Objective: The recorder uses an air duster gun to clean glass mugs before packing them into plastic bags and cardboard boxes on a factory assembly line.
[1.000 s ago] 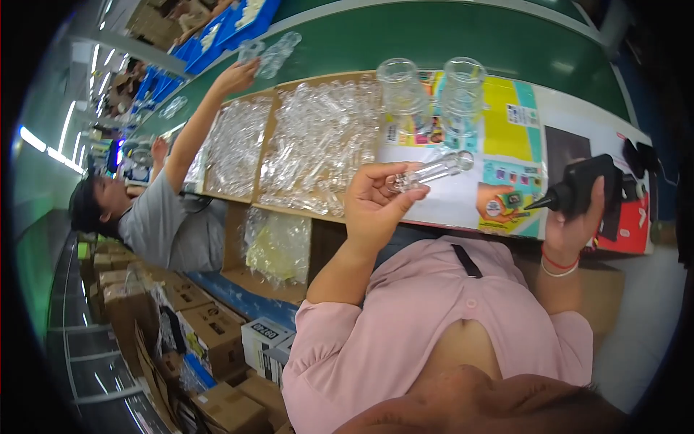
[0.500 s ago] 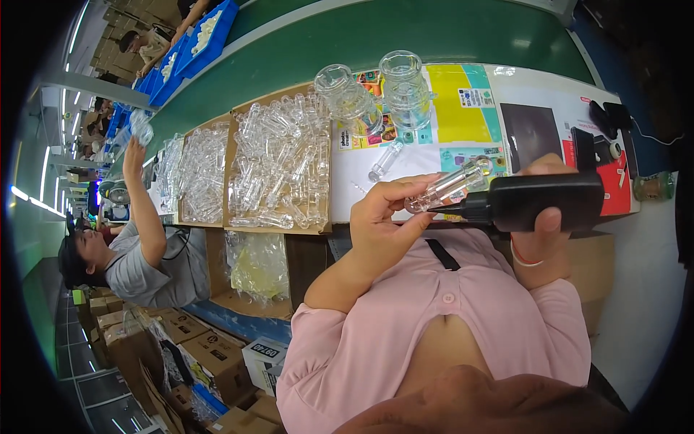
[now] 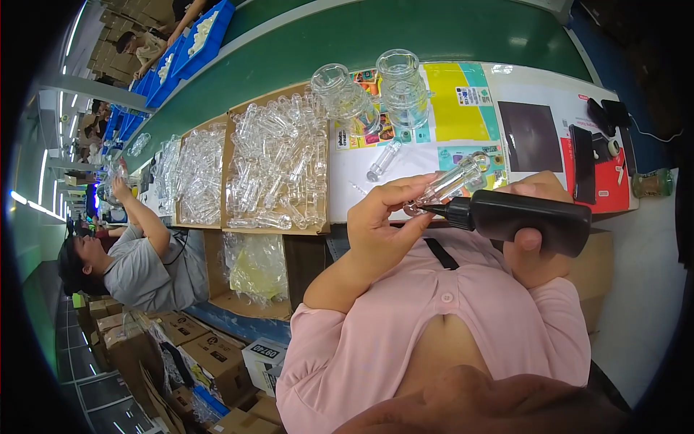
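My left hand (image 3: pixel 383 220) holds a clear glass tube piece (image 3: pixel 452 184) by its lower end, tilted up to the right. My right hand (image 3: pixel 531 239) grips a black squeeze bottle (image 3: pixel 524 217) lying sideways, its pointed nozzle touching the base of the glass piece between my left fingers. Both hands are raised over the near edge of the worktable, in front of my pink shirt.
Two clear glass jars (image 3: pixel 343 90) (image 3: pixel 401 83) and a loose glass tube (image 3: pixel 383 160) stand on a colourful board (image 3: pixel 463 116). Cardboard trays (image 3: pixel 278 166) full of glass pieces lie left. A seated person (image 3: pixel 144 260) reaches onto the table at left. Cartons (image 3: pixel 144 347) sit below. A green conveyor (image 3: pixel 361 36) runs behind.
My right hand brought the black bottle from the right across to my left hand, and its nozzle now meets the glass piece. The view has shifted lower and nearer.
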### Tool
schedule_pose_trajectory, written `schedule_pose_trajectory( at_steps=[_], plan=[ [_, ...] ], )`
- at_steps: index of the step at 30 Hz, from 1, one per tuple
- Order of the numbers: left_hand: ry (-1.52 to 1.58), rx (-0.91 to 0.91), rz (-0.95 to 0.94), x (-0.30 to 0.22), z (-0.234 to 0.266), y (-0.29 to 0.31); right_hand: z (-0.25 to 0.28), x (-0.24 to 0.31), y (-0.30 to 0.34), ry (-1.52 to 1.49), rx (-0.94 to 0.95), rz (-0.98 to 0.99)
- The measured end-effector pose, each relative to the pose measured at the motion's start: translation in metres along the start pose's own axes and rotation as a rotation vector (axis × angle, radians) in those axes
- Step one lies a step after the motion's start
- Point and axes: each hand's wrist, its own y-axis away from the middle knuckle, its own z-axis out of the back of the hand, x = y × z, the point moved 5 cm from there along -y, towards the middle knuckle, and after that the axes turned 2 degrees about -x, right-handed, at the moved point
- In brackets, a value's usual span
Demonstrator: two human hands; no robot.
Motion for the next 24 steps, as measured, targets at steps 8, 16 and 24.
schedule_pose_trajectory(
  at_steps=[8,16,24],
  plan=[
    [-0.155,0.028,-0.099,-0.003,0.002,0.000,0.001,-0.006,-0.003,-0.020,-0.061,-0.117],
    [-0.319,0.039,-0.179,-0.012,0.004,-0.001,0.004,-0.006,-0.005,-0.048,-0.087,-0.260],
    [-0.529,-0.005,-0.276,-0.023,0.001,-0.006,0.003,0.011,-0.004,0.133,0.125,0.054]
  ],
)
